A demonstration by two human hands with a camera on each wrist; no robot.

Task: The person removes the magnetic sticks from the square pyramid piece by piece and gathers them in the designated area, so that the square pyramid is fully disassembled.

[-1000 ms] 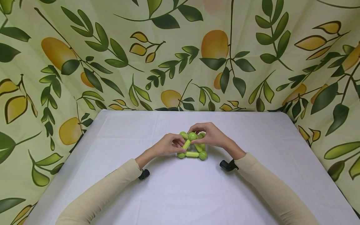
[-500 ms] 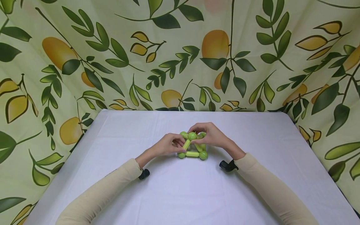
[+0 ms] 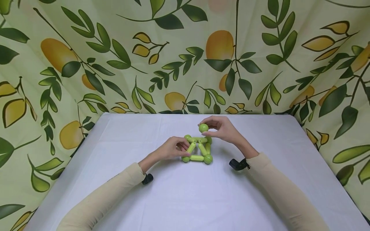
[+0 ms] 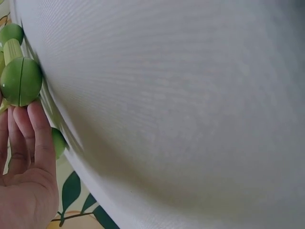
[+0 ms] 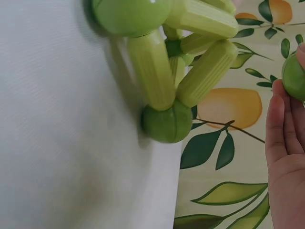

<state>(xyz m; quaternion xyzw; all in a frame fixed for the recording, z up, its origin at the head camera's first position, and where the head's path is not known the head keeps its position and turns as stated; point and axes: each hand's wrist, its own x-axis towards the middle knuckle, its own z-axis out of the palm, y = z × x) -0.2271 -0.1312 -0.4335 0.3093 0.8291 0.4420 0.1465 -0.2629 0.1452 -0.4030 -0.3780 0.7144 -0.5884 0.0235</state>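
A green ball-and-rod frame (image 3: 197,158) stands on the white table, with balls at its base corners and rods leaning up towards its middle. My left hand (image 3: 173,148) pinches its left side, thumb by the near-left corner. In the left wrist view the fingertips touch a green ball (image 4: 21,81). My right hand (image 3: 221,128) holds a loose green ball (image 3: 203,128) between thumb and fingers, above and behind the frame, apart from it. The right wrist view shows the upper ends of the sloping rods (image 5: 208,72) bare.
White cloth covers the table (image 3: 185,199). Behind it and at both sides hangs a curtain (image 3: 185,64) printed with leaves and fruit. Black wrist-camera mounts (image 3: 239,164) stick out below both sleeves.
My right hand has pulled the top ball off the frame and moved it up, slightly right and away. The left hand keeps its hold, and the frame stays in place.
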